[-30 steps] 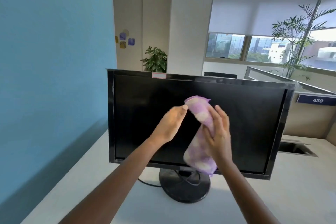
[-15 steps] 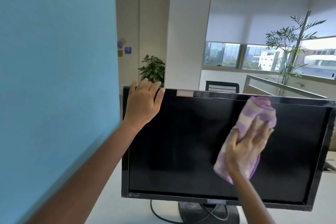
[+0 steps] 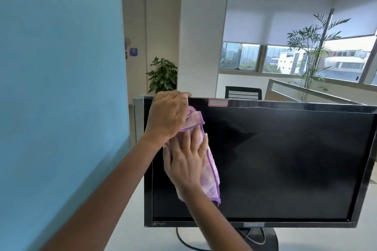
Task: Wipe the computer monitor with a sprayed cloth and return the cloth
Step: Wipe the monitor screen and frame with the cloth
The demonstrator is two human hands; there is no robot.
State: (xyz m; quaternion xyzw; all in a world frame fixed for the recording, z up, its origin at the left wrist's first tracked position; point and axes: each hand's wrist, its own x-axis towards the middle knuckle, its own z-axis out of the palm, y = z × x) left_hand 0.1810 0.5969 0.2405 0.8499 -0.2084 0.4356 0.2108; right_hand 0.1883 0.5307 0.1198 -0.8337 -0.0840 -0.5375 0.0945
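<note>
Up at the top left corner of the black flat-screen computer monitor (image 3: 285, 159), the left hand (image 3: 167, 116) grips the bezel, fingers curled over the top edge. Just below it the right hand (image 3: 185, 161) lies flat with fingers straight, pressing the purple-and-pink terry cloth (image 3: 211, 179) against the dark screen. The cloth hangs lengthwise down the left part of the screen; its upper end runs under the thumb side of the left hand, and its lower end shows beside the right wrist. A white label with a red border (image 3: 218, 103) sits on the top bezel near the left hand. The monitor stands on a white desk (image 3: 132, 234) on a round black base (image 3: 267, 238), beside a blue partition wall (image 3: 61, 87).
</note>
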